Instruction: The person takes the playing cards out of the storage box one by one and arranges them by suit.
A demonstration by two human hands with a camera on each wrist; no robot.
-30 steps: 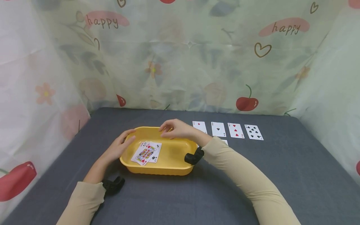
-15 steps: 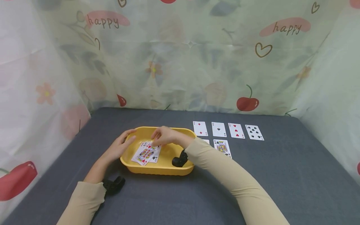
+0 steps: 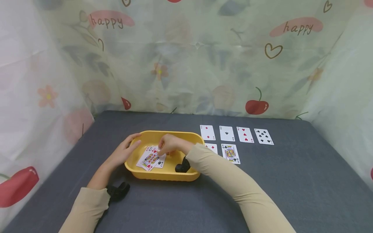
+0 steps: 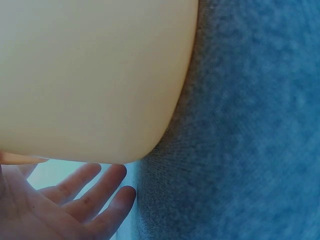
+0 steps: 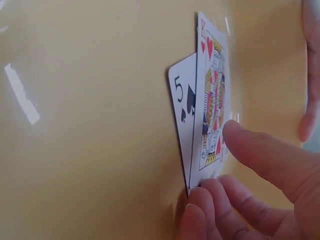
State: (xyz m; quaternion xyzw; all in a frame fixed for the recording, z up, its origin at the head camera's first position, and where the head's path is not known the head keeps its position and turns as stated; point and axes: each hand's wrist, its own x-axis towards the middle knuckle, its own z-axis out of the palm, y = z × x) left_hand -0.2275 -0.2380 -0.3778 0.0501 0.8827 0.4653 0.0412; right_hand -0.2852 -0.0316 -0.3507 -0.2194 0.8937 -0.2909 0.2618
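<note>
The king of hearts hides much of the five of spades. The right sleeve covers the lower part of one diamond card.

We face a patterned curtain at twelve o'clock — printed cherries, hearts and "happy" lettering — with whiter fabric walls at ten and two; a dark grey tabletop spreads toward six.

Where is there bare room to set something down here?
Bare dark grey cloth lies in front of the yellow oval tray, between the two beige fabric sleeves, and right of the two rows of white playing cards. The tray's left half is crowded: overlapping cards, the right hand at them, the left hand at the rim.
</note>
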